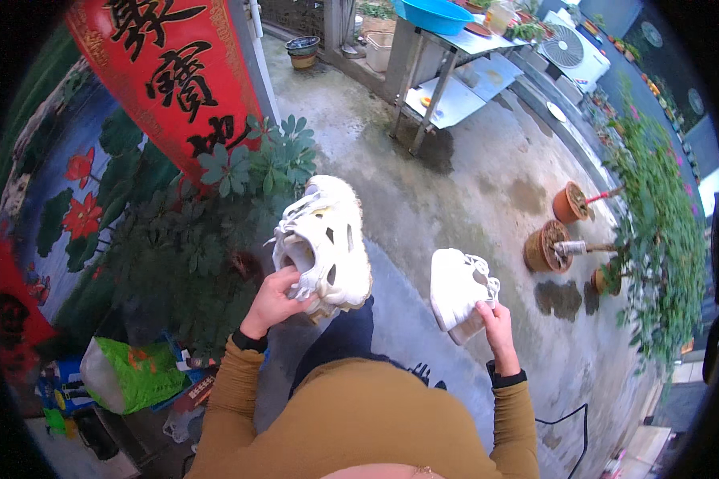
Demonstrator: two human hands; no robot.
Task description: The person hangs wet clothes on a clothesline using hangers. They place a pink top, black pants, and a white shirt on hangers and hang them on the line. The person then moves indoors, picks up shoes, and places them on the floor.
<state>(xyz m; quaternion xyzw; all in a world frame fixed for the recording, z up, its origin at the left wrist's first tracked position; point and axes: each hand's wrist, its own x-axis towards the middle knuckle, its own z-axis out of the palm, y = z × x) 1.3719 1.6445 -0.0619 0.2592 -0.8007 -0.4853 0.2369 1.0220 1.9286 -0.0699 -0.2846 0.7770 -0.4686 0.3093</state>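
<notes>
My left hand grips a chunky white sneaker at its heel opening, with the thumb outside and the fingers partly hidden inside. Dark cut-outs show along the shoe's side, and its toe points away from me. Over on the right, my right hand pinches smaller white lace-up sneakers; a second sole edge shows beneath the upper shoe, so they look like a pair. Both hands hold the shoes in the air in front of my body, well apart from each other.
Leafy plants grow close on the left beside a painted wall. Below them lies a green bag among packages. Potted plants stand right on the wet concrete floor. Ahead is a metal table bearing a blue basin.
</notes>
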